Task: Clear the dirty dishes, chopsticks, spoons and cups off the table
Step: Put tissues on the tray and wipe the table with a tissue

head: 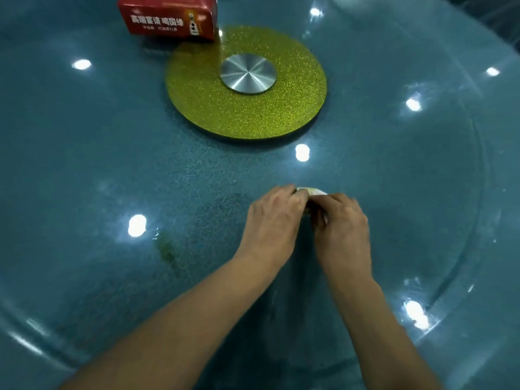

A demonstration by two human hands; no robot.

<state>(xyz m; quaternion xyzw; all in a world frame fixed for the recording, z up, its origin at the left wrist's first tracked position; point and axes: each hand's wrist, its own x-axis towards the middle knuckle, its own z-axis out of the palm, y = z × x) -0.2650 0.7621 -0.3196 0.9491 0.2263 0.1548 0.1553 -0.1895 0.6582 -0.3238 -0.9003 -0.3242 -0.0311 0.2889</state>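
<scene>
Your left hand and right hand both pinch a small pale thing; probably light and soft, so hold gently.

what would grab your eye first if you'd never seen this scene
The gold glitter disc with its silver hub stands out most on the shiny teal table, a red box at its far left edge. Nearer, the left hand and right hand meet around a small pale thing held between them; a greenish smear lies on the glass to their left.
</scene>
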